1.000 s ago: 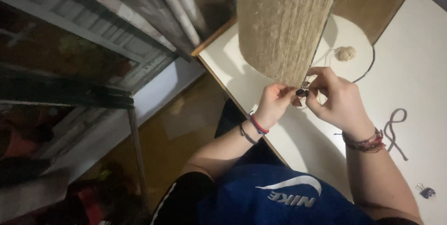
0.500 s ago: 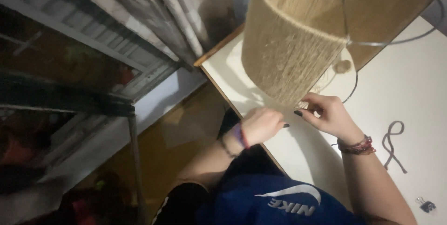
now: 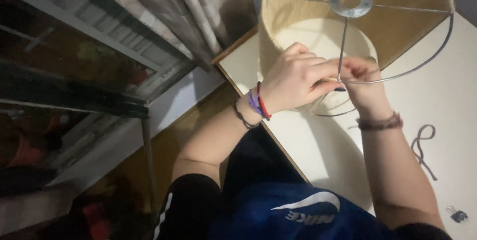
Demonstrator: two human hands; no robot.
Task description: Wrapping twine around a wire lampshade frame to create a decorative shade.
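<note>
Over the white counter (image 3: 447, 96) edge, lampshade (image 3: 308, 26) wrapped in twine sits tilted, open wire frame (image 3: 397, 73) facing camera. Left hand (image 3: 295, 78) closed grip on shade's near rim, fingers pinching twine. Right hand (image 3: 362, 83) just right of it, fingertips pinched at frame wire. Loose cord (image 3: 422, 143) and binder clip (image 3: 457, 214) lie right of shade, well apart.

Your hands (image 3: 298, 78) (image 3: 365, 83) meet at the lampshade (image 3: 298, 1) on the table (image 3: 447, 86); right of them lies a cord (image 3: 423, 143); a clip (image 3: 457, 214) lies nearer you.
</note>
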